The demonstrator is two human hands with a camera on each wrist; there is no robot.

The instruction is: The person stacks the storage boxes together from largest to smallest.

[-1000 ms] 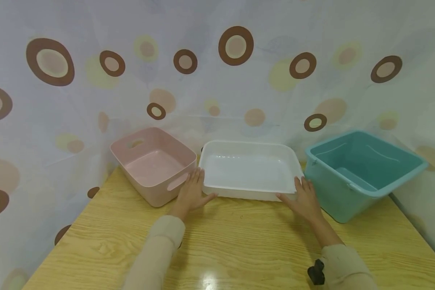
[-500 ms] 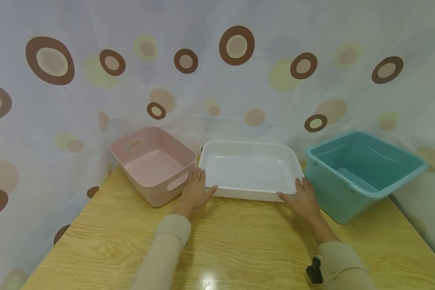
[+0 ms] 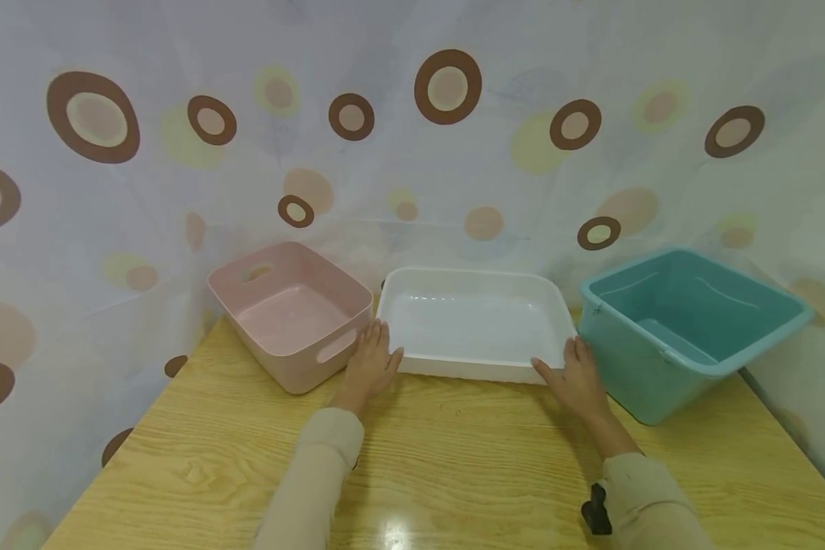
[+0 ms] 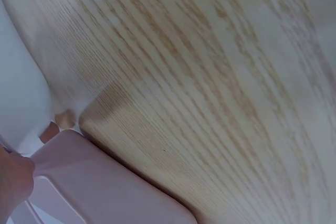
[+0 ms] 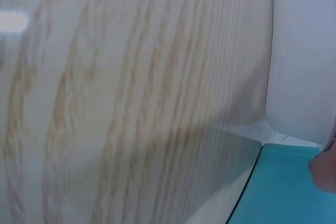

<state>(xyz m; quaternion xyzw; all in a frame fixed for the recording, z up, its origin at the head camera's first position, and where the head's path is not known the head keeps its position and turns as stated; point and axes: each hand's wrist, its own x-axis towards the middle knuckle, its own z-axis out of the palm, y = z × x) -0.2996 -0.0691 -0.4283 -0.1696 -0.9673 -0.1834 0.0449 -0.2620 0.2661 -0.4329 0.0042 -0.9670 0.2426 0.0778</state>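
Note:
A shallow white rectangular tray (image 3: 470,370) lies on the wooden table between a pink basket and a teal bin. At the tray's front left corner is my left hand (image 3: 371,365), its fingers extended along the side and its thumb by the front wall. My right hand (image 3: 577,378) lies at the front right corner in the same way, thumb at the front wall. In the left wrist view only a bit of the left hand (image 4: 14,179) shows beside the pink basket. A fingertip of the right hand (image 5: 324,170) shows near the white tray (image 5: 300,51) in the right wrist view.
The pink basket (image 3: 302,370) with handle slots stands close against the left hand. A deep teal bin (image 3: 635,378) stands right beside the right hand. Behind them hangs a patterned curtain (image 3: 385,153). The wooden table (image 3: 467,458) extends toward me in front of the tray.
Both thumbs have shifted slightly outward along the tray's front, toward its corners. The left forearm has moved a little to the right. Tray, basket and bin stay in place.

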